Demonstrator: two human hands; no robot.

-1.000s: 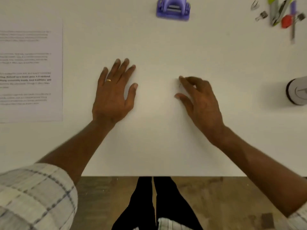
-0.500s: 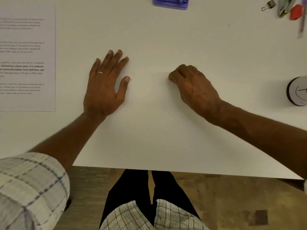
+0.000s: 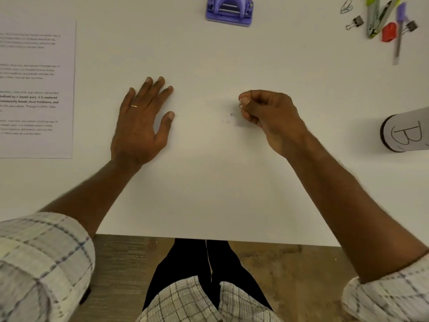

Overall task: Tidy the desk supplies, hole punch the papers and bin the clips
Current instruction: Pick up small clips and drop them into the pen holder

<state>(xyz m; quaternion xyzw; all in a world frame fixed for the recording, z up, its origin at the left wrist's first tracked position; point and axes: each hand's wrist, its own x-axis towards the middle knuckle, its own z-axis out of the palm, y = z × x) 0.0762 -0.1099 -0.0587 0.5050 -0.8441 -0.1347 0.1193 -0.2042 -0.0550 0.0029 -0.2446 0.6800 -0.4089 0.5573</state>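
My left hand (image 3: 141, 122) lies flat and open on the white desk (image 3: 209, 194), fingers spread. My right hand (image 3: 269, 115) hovers just right of it with thumb and fingertips pinched together on something tiny and thin, too small to make out. A dark speck (image 3: 231, 114) sits on the desk beside that pinch. The purple hole punch (image 3: 228, 11) stands at the far edge, centre. A printed paper (image 3: 37, 89) lies at the left. Two black binder clips (image 3: 355, 22) (image 3: 412, 26) and a wire paper clip (image 3: 346, 6) lie at the far right.
A round container labelled B (image 3: 406, 133) stands at the right edge. Among the clips lie a green and silver stapler (image 3: 376, 19), a red piece (image 3: 389, 32) and a purple-handled tool (image 3: 399, 31). The desk's near edge runs above my legs.
My right hand reached to a thin piece on the desk, curled its fingers over it, and now holds a raised pinch. The left hand stayed flat.
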